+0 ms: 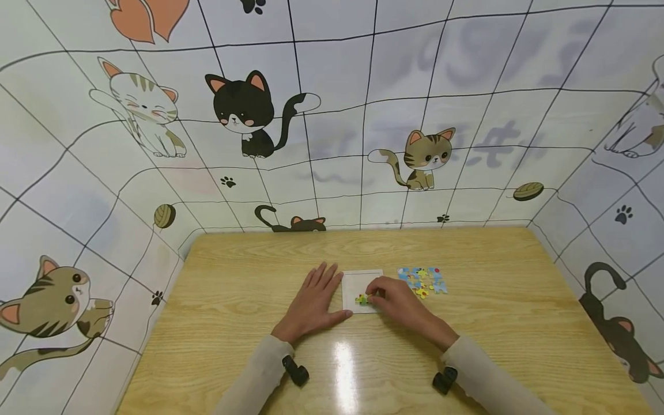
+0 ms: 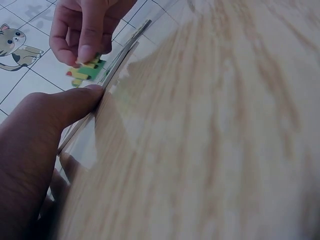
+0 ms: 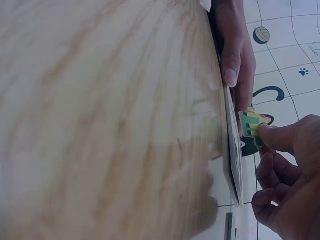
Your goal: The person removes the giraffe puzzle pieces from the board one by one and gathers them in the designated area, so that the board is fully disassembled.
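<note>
A white puzzle tray [image 1: 358,282] lies on the table before me. With fingers spread, my left hand [image 1: 313,302] rests at the tray's left side, its thumb [image 2: 82,102] touching the tray's near edge. Over the tray's lower part, my right hand [image 1: 396,300] pinches a green and yellow jigsaw piece [image 3: 248,123] between thumb and fingers. The same green and yellow colours show at the fingertips in the left wrist view; whether more than one piece is there, I cannot tell. Right of the tray lie several loose jigsaw pieces [image 1: 438,279] in blue, yellow and red, partly behind the right hand.
The wooden table [image 1: 249,288] reaches back to a wall covering [image 1: 342,132] with printed cats and grid lines, which also rises on both sides. A light glare [image 1: 344,369] lies on the tabletop between the forearms. Each sleeve carries a black wrist camera [image 1: 295,370].
</note>
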`<move>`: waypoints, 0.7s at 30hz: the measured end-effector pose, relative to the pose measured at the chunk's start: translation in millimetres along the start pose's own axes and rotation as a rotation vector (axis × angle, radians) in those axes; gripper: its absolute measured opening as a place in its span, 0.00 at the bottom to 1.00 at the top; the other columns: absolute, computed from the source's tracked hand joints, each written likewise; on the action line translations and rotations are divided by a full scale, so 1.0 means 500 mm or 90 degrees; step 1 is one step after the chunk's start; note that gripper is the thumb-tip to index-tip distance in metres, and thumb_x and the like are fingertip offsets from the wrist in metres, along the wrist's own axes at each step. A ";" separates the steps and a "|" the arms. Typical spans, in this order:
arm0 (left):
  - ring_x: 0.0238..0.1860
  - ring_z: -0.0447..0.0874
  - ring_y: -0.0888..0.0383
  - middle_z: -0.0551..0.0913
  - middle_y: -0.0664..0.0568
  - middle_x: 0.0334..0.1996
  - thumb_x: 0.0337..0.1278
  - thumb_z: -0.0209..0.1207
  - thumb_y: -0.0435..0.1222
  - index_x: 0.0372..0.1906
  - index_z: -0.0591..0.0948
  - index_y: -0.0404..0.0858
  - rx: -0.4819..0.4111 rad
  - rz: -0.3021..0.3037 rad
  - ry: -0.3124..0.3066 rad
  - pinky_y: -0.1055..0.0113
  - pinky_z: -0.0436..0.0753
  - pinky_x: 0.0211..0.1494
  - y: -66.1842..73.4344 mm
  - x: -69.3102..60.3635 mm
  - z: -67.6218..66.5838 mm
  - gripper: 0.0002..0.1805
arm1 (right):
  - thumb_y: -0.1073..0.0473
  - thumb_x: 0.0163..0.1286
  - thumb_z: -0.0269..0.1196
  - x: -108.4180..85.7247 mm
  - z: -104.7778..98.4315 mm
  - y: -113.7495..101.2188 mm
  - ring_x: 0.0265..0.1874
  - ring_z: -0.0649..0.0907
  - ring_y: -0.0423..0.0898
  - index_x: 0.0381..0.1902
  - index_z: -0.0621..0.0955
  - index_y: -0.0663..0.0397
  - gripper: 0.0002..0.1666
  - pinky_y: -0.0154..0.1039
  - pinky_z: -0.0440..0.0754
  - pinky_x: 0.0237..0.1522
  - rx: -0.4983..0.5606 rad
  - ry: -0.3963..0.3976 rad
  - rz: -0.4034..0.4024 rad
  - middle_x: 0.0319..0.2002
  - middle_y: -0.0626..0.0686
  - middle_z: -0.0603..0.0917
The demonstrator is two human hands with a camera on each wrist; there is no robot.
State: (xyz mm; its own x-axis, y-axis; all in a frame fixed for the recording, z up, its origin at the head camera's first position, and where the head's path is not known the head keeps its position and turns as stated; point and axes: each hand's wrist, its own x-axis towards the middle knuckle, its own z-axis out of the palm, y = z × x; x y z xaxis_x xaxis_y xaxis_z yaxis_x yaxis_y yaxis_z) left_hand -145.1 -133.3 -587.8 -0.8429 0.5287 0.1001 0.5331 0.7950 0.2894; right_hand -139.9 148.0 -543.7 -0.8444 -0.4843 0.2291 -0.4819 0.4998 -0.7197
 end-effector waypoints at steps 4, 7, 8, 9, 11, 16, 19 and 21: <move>0.91 0.40 0.44 0.50 0.48 0.91 0.70 0.52 0.76 0.90 0.59 0.43 -0.003 0.001 -0.001 0.45 0.44 0.91 0.000 0.001 0.001 0.57 | 0.67 0.73 0.74 -0.002 -0.010 0.002 0.36 0.83 0.39 0.44 0.90 0.52 0.06 0.37 0.85 0.40 0.033 0.031 0.008 0.41 0.47 0.91; 0.91 0.40 0.44 0.50 0.48 0.91 0.69 0.51 0.76 0.90 0.59 0.43 -0.009 0.003 0.001 0.45 0.45 0.91 -0.001 0.000 0.003 0.58 | 0.67 0.73 0.74 -0.007 -0.018 0.006 0.35 0.83 0.39 0.44 0.89 0.51 0.06 0.36 0.85 0.39 0.041 0.050 0.012 0.40 0.49 0.91; 0.91 0.40 0.44 0.50 0.47 0.91 0.69 0.51 0.76 0.90 0.60 0.43 -0.011 0.005 0.004 0.44 0.45 0.91 -0.001 0.001 0.003 0.58 | 0.67 0.73 0.74 -0.009 -0.022 0.006 0.35 0.83 0.39 0.44 0.89 0.51 0.06 0.36 0.84 0.38 0.041 0.055 0.013 0.39 0.49 0.91; 0.91 0.40 0.44 0.50 0.47 0.91 0.69 0.51 0.77 0.90 0.60 0.43 -0.012 0.005 0.004 0.44 0.45 0.91 -0.001 0.001 0.004 0.58 | 0.67 0.73 0.74 -0.011 -0.026 0.007 0.35 0.83 0.39 0.44 0.89 0.51 0.06 0.36 0.83 0.38 0.042 0.060 0.012 0.39 0.50 0.91; 0.91 0.40 0.44 0.50 0.47 0.91 0.69 0.50 0.77 0.90 0.60 0.43 -0.012 0.004 0.000 0.44 0.45 0.91 -0.001 0.001 0.003 0.58 | 0.67 0.73 0.74 -0.015 -0.033 0.008 0.34 0.82 0.40 0.44 0.89 0.51 0.07 0.36 0.82 0.37 0.041 0.070 0.016 0.38 0.49 0.90; 0.91 0.40 0.44 0.50 0.47 0.91 0.69 0.50 0.77 0.90 0.59 0.43 -0.008 0.001 -0.001 0.44 0.44 0.91 0.000 0.001 0.001 0.58 | 0.68 0.71 0.76 -0.029 -0.050 0.015 0.33 0.80 0.40 0.43 0.89 0.51 0.08 0.36 0.80 0.35 0.038 0.093 0.033 0.36 0.42 0.88; 0.91 0.41 0.43 0.51 0.46 0.91 0.69 0.52 0.76 0.90 0.60 0.42 -0.006 0.006 0.006 0.43 0.45 0.91 0.001 0.000 0.000 0.58 | 0.68 0.70 0.76 -0.038 -0.061 0.021 0.32 0.79 0.40 0.42 0.89 0.49 0.09 0.36 0.79 0.35 0.028 0.103 0.045 0.34 0.40 0.87; 0.91 0.41 0.43 0.52 0.46 0.90 0.69 0.52 0.75 0.90 0.60 0.42 -0.005 0.008 0.007 0.43 0.46 0.91 0.002 0.000 -0.002 0.58 | 0.68 0.71 0.76 -0.045 -0.070 0.025 0.32 0.79 0.40 0.42 0.89 0.49 0.08 0.36 0.78 0.35 0.025 0.111 0.053 0.34 0.41 0.87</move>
State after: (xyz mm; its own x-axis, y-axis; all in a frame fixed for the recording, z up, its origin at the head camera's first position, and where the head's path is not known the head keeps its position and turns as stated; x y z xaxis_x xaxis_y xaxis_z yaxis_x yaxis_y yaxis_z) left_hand -144.6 -132.8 -586.7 -0.8366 0.5357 0.1144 0.5436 0.7859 0.2948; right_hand -135.1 190.3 -534.9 -0.9104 -0.3091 0.2751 -0.4019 0.5024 -0.7656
